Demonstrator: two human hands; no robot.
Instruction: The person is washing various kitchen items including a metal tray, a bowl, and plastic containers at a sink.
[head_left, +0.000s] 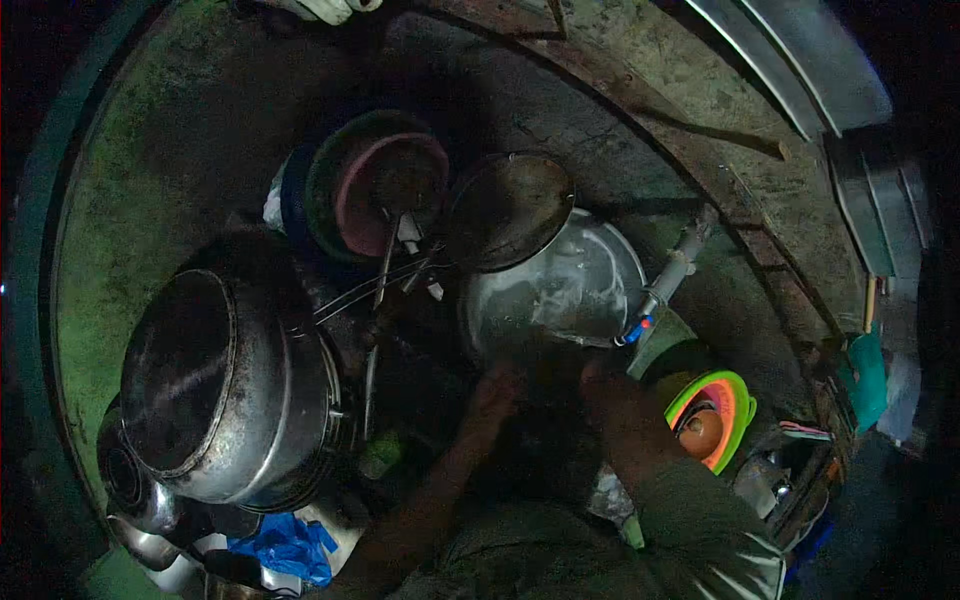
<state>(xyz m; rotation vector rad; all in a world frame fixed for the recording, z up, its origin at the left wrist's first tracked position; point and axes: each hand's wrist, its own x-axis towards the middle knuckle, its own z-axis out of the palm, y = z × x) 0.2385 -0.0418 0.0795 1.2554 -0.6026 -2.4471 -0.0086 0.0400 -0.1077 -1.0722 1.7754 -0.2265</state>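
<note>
My left hand (501, 381) and my right hand (601, 381) reach forward to the near rim of a wide metal basin (540, 300) that appears to hold whitish water. Deep shadow covers my fingers and the space between them, so I cannot make out whether they grip something. Just right of the basin, a grey pipe (679, 262) ends in a tap with a blue handle (639, 330), close above my right hand. A dark round pan or lid (514, 214) overlaps the basin's far left side.
On the left a large blackened metal pot (262, 397) lies tipped over. Nested plastic tubs (352, 180) stand beyond it. Blue plastic (289, 547) lies among metal vessels at lower left. Brightly coloured bowls (712, 420) sit near my right forearm. A raised ledge (660, 142) curves along the right.
</note>
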